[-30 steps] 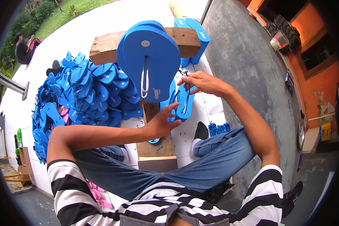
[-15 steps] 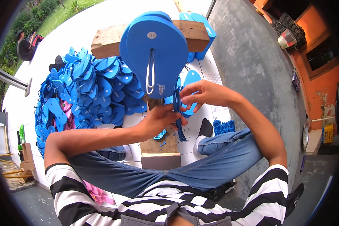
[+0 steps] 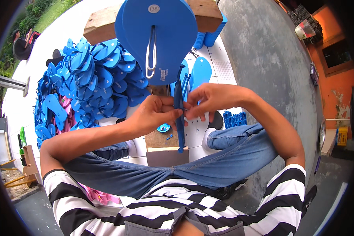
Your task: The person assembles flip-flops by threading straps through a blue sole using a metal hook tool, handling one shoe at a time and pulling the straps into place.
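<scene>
A dark blue flip-flop strap point(image 3: 179, 129) hangs lengthwise in front of me. My left hand point(image 3: 153, 114) pinches it near its middle between thumb and fingers. My right hand point(image 3: 214, 100) closes on the same middle part from the other side, fingertips together; anything small between them is hidden. Just beyond the strap's upper end, blue flip-flop soles point(image 3: 167, 43) lie stacked, with a looped pale metal wire tool point(image 3: 150, 59) sticking out of the top one. Wooden beam pieces point(image 3: 100, 28) sit beneath the soles.
A large heap of blue flip-flops point(image 3: 102, 76) spreads at the left, some pink ones point(image 3: 67, 108) among them. A small blue dish point(image 3: 163, 127) rests on the wooden board point(image 3: 157, 139) below my hands. Blue straps point(image 3: 235, 119) are bundled at right, near my foot. Someone sits far left.
The strap now stands more in view, straighter and nearer me. My right hand's fingers, apart before, have come in on it. The soles appear higher in the picture.
</scene>
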Demonstrator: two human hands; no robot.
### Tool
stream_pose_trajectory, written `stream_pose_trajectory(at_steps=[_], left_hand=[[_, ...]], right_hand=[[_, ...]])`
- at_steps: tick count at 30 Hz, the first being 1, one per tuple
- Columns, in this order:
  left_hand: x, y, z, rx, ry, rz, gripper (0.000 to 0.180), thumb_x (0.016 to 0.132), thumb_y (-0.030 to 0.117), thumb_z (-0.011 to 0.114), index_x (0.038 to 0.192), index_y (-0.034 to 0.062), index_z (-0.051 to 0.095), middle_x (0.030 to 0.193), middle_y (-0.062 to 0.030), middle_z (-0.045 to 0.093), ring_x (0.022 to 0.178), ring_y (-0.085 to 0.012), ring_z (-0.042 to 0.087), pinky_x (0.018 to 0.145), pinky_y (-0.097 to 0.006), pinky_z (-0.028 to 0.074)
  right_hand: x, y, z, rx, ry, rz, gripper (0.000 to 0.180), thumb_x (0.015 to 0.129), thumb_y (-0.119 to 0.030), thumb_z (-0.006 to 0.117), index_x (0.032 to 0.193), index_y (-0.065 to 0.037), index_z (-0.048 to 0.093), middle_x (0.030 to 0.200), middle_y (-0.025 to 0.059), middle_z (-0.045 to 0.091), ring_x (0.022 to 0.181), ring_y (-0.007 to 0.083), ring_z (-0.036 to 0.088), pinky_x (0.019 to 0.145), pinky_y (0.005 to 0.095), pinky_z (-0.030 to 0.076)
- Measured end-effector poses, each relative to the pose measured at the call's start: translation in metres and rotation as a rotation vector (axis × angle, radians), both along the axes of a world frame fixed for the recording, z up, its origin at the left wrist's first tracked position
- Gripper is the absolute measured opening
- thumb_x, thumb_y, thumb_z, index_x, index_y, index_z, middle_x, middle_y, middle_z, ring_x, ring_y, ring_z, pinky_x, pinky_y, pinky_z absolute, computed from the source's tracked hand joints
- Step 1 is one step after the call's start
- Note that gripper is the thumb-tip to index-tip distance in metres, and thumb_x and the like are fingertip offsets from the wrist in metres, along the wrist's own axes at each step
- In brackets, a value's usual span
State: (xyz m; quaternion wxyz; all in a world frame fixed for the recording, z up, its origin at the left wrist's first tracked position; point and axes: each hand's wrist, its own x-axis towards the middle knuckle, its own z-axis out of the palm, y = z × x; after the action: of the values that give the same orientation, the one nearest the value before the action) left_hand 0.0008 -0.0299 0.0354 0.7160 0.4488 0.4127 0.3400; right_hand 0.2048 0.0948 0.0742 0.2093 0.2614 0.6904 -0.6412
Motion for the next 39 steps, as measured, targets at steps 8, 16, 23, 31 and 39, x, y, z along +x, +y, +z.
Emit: stream_pose_trajectory(at_steps=[8,16,23,31,39], left_hand=[[-0.007,0.010,0.000,-0.145,-0.316,0.158,0.033,0.100,0.015,0.057,0.130,0.0014,0.055,0.118,-0.0131,0.067,0.106,-0.0192,0.066,0.093,-0.031,0.055],[-0.008,0.012,0.003,-0.246,-0.381,0.213,0.032,0.099,0.010,0.056,0.130,0.0018,0.052,0.119,-0.0185,0.065,0.101,-0.0188,0.069,0.087,-0.026,0.059],[-0.010,0.011,-0.004,-0.291,-0.462,0.218,0.029,0.101,0.009,0.052,0.128,-0.0004,0.051,0.116,-0.0183,0.066,0.099,-0.0209,0.070,0.085,-0.026,0.061],[-0.011,0.009,0.007,-0.307,-0.455,0.210,0.029,0.102,0.013,0.049,0.128,-0.0012,0.050,0.109,-0.0167,0.066,0.099,-0.0234,0.070,0.089,-0.030,0.061],[-0.002,0.001,0.000,-0.280,-0.391,0.133,0.030,0.104,0.014,0.047,0.129,-0.0019,0.046,0.120,-0.0200,0.062,0.114,-0.0292,0.064,0.099,-0.033,0.055]], right_hand=[[-0.004,-0.021,-0.026,-0.328,0.036,0.054,0.039,0.096,-0.034,0.064,0.115,0.000,0.066,0.095,0.0077,0.071,0.080,0.0140,0.070,0.071,0.0262,0.058],[-0.004,-0.021,-0.023,-0.552,0.032,-0.004,0.038,0.100,-0.030,0.058,0.116,0.003,0.064,0.097,0.0127,0.073,0.077,0.0152,0.072,0.069,0.0249,0.057],[-0.005,-0.023,-0.023,-0.552,0.042,-0.007,0.043,0.101,-0.034,0.055,0.119,0.003,0.063,0.099,0.0139,0.073,0.076,0.0161,0.072,0.067,0.0249,0.056],[0.002,0.006,-0.014,-0.106,0.108,-0.127,0.069,0.095,-0.065,0.045,0.120,-0.004,0.066,0.109,0.0098,0.066,0.093,0.0171,0.062,0.079,0.0327,0.053],[-0.009,-0.009,-0.020,-0.016,0.452,-0.607,0.041,0.101,-0.040,0.053,0.112,-0.002,0.064,0.100,0.0070,0.066,0.093,0.0159,0.065,0.082,0.0281,0.053]])
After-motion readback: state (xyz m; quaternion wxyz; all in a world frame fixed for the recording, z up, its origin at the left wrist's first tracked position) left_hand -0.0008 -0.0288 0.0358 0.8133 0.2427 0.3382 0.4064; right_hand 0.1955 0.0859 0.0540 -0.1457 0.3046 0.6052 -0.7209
